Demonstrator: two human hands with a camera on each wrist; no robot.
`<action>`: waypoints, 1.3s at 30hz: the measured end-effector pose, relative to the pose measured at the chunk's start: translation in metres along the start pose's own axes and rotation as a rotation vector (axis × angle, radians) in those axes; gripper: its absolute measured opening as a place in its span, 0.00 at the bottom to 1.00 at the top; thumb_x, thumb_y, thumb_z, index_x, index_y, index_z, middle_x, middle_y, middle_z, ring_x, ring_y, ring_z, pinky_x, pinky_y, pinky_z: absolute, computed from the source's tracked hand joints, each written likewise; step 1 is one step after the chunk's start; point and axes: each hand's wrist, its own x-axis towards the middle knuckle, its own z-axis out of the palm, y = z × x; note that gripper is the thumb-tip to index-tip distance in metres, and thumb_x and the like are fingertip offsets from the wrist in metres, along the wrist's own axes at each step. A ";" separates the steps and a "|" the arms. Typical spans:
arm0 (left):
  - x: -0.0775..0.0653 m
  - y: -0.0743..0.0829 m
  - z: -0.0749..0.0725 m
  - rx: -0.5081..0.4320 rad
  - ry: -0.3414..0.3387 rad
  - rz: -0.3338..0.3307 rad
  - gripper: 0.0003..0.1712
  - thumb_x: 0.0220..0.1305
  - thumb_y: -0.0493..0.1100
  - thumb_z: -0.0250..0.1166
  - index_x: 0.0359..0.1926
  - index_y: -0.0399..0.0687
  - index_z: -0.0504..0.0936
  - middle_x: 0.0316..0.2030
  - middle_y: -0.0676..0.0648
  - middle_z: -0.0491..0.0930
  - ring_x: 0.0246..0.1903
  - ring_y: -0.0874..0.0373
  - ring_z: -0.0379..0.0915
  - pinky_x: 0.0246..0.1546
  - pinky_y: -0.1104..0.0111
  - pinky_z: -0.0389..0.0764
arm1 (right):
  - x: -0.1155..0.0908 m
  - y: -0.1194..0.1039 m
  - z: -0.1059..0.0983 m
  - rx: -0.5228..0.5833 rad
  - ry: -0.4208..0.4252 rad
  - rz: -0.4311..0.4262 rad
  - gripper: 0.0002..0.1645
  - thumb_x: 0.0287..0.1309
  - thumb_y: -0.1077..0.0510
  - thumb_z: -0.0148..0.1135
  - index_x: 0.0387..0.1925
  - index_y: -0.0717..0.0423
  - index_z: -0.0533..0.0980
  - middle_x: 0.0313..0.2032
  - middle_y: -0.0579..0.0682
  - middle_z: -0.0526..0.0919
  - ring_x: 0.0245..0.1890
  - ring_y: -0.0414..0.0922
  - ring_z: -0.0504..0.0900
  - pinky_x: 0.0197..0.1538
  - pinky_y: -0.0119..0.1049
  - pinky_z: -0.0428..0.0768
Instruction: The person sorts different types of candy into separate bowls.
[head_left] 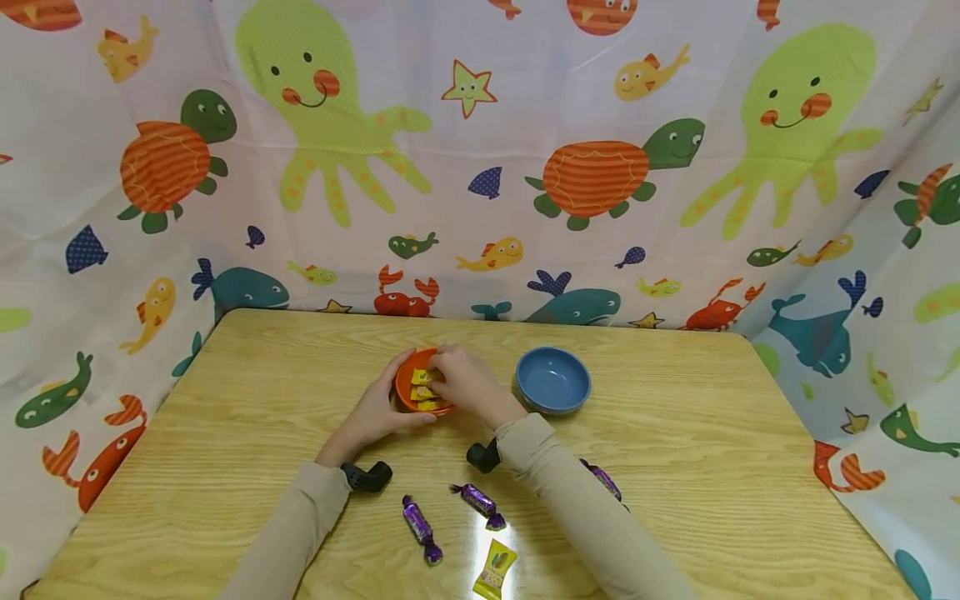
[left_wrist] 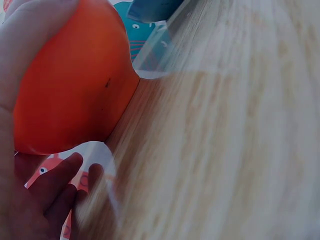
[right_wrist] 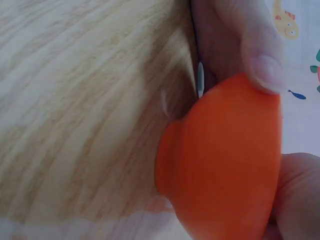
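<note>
Fingers and thumb of the left hand (head_left: 377,410) are gripping the orange bowl (head_left: 403,386), just below and left of the head view's centre. The right hand (head_left: 471,385) is reaching over its rim to yellow packets (head_left: 423,392) inside; whether its fingers are pinching one, I cannot tell. A blue bowl (head_left: 553,381) is standing right of centre; purple candies (head_left: 417,523) are lying lower down.

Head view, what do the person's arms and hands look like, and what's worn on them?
The left sleeve and right sleeve are plain beige, long and softly creased, ending near the wrists. The left wrist device and right wrist device are small, black and rounded. The left hand and right hand wear no gloves. I see no cables.
</note>
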 end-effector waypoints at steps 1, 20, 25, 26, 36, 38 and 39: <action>0.000 0.000 0.000 0.005 0.000 0.000 0.63 0.50 0.48 0.80 0.79 0.52 0.48 0.74 0.43 0.56 0.71 0.44 0.54 0.70 0.44 0.53 | 0.000 0.000 0.000 0.005 -0.004 0.001 0.08 0.60 0.56 0.70 0.40 0.54 0.85 0.38 0.48 0.81 0.38 0.42 0.81 0.46 0.32 0.81; 0.000 -0.003 0.000 0.030 0.004 -0.013 0.64 0.50 0.49 0.80 0.79 0.53 0.48 0.74 0.44 0.57 0.71 0.45 0.55 0.70 0.44 0.55 | -0.021 -0.009 -0.036 0.193 0.071 -0.048 0.18 0.61 0.56 0.69 0.50 0.63 0.82 0.44 0.55 0.82 0.44 0.50 0.82 0.50 0.42 0.82; 0.000 -0.002 -0.001 0.033 0.005 -0.028 0.64 0.50 0.50 0.80 0.79 0.55 0.47 0.73 0.45 0.58 0.71 0.46 0.56 0.70 0.44 0.54 | -0.042 -0.012 -0.053 0.304 0.098 -0.081 0.16 0.63 0.56 0.67 0.49 0.60 0.82 0.42 0.51 0.82 0.42 0.47 0.80 0.47 0.40 0.82; 0.000 -0.002 -0.001 0.031 0.004 -0.026 0.64 0.50 0.50 0.80 0.79 0.55 0.47 0.73 0.45 0.58 0.71 0.46 0.56 0.70 0.44 0.54 | -0.047 -0.013 -0.056 0.318 0.105 -0.092 0.15 0.63 0.56 0.67 0.49 0.59 0.83 0.41 0.50 0.81 0.41 0.45 0.79 0.47 0.39 0.81; 0.000 -0.005 -0.001 0.002 0.005 0.009 0.65 0.48 0.51 0.81 0.79 0.52 0.48 0.73 0.45 0.59 0.71 0.47 0.55 0.71 0.44 0.51 | -0.104 -0.017 -0.065 0.461 0.164 -0.201 0.11 0.61 0.59 0.69 0.46 0.55 0.84 0.42 0.46 0.84 0.41 0.39 0.79 0.46 0.36 0.82; 0.001 -0.006 0.000 0.004 0.005 0.023 0.65 0.48 0.50 0.81 0.79 0.51 0.48 0.72 0.45 0.60 0.71 0.47 0.56 0.71 0.44 0.51 | -0.117 -0.018 -0.063 0.476 0.166 -0.217 0.11 0.61 0.59 0.69 0.46 0.54 0.84 0.42 0.45 0.84 0.41 0.38 0.79 0.45 0.34 0.81; 0.001 -0.006 0.000 0.008 0.005 0.029 0.65 0.48 0.49 0.81 0.79 0.51 0.48 0.73 0.45 0.60 0.71 0.47 0.56 0.71 0.44 0.51 | -0.122 -0.018 -0.061 0.482 0.166 -0.234 0.11 0.61 0.60 0.69 0.46 0.54 0.83 0.42 0.45 0.84 0.41 0.38 0.79 0.45 0.34 0.81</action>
